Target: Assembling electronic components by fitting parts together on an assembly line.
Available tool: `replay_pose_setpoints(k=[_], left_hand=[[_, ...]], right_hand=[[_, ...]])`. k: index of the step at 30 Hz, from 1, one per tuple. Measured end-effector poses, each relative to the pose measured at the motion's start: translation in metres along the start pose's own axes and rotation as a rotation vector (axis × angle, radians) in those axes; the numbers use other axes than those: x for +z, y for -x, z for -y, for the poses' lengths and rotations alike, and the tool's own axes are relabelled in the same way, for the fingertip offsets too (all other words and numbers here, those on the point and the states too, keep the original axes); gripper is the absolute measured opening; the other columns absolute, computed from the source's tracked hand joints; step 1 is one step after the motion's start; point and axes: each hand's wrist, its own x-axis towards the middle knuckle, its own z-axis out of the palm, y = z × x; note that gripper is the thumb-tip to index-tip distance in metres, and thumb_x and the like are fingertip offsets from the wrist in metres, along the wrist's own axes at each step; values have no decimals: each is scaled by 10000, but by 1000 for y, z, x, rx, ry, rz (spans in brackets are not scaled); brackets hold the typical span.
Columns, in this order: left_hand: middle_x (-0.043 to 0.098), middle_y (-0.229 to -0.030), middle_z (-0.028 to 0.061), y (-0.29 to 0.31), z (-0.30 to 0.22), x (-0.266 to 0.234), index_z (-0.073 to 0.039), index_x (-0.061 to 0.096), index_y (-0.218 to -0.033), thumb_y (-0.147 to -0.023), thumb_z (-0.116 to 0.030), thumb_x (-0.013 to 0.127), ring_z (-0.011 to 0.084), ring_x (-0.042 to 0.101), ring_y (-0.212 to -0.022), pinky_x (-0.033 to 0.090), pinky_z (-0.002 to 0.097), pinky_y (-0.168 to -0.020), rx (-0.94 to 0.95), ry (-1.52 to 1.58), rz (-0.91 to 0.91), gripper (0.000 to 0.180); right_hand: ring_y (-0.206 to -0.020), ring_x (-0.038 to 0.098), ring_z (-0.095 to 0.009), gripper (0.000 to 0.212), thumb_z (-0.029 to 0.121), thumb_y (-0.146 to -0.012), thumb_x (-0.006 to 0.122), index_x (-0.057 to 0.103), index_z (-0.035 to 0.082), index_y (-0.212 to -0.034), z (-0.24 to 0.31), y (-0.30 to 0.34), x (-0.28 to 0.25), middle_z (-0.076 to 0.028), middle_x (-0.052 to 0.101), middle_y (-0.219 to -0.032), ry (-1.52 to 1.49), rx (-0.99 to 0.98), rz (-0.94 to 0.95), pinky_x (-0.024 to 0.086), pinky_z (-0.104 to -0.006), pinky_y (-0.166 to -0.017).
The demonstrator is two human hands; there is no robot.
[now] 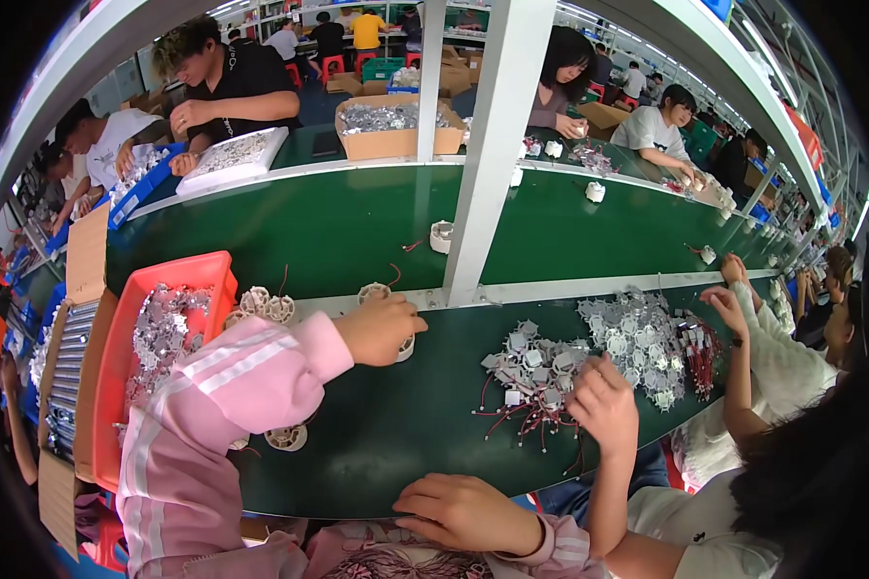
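Through the head camera, from afar, I watched the person's left hand (381, 330), in a pink sleeve with white stripes, reach to just off centre, toward eight o'clock. Its fingers curved downward over a cream, short, round plastic housing (406, 351), part of which showed below the fingertips. They looked narrowly bent, but the knuckles blocked my view, so I could not tell whether they gripped it or only touched it. The right hand (468, 511) lay palm down at six o'clock, by the near table edge, fingers loosely bent; I could not tell whether anything was beneath it, though it was perhaps placed there as a rest.

I could not read which way the covered housing faced or how its axis ran. Just beyond the left hand, a similar cream housing with a red wire (373, 290) had its wire curving toward one o'clock.

At nine o'clock, a red-orange plastic tray (220, 272) held small silvery pieces, probably kept close for easy reach. Between three and four o'clock lay a heap of flat grey metal pieces (637, 338); nearer, a co-worker's hand (603, 403) hovered beside another grey pile with red wires (531, 372).
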Motion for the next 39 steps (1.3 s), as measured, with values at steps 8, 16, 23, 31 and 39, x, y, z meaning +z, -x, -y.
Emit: replay_pose_setpoints(k=[8, 16, 23, 31, 39], left_hand=[[594, -965, 167, 30, -51, 5, 7, 600, -1123, -767, -69, 610, 339, 599, -884, 501, 417, -771, -119, 261, 38, 364], [562, -1087, 174, 7, -25, -4, -14, 629, -1096, -799, -167, 662, 340, 551, -1032, 459, 403, -900, -390, -16, -424, 336], [531, -1170, 193, 14, 9, 39, -6, 637, -1087, -794, -144, 657, 369, 525, -1080, 428, 418, -955, -304, 282, -98, 324], [587, -1104, 179, 36, -76, -54, -10, 647, -1054, -805, -108, 633, 360, 563, -1005, 448, 408, -906, -444, 304, -277, 268], [607, -1035, 173, 54, -158, -109, -1, 639, -1016, -800, -72, 644, 344, 583, -946, 472, 392, -819, -342, 354, -561, 227]], right_hand=[[-820, 620, -263, 184, 161, -831, 660, 633, 19, -945, 2, 10, -16, -91, 636, -914, 60, 63, -37, 518, -352, -699], [-814, 624, -270, 176, 160, -832, 660, 642, 27, -946, 10, 10, -15, -100, 638, -923, 75, 67, -70, 519, -359, -692], [-800, 622, -277, 139, 131, -812, 670, 649, 24, -899, 14, 20, -24, -108, 640, -871, 129, 144, -171, 516, -361, -685], [-823, 604, -328, 148, 79, -754, 682, 674, -4, -876, -55, 0, -65, -135, 660, -870, 650, 418, -574, 499, -413, -733], [-875, 603, -296, 217, 234, -717, 688, 691, 47, -827, -131, -35, -55, -124, 636, -861, 1167, 694, -200, 504, -415, -742]])
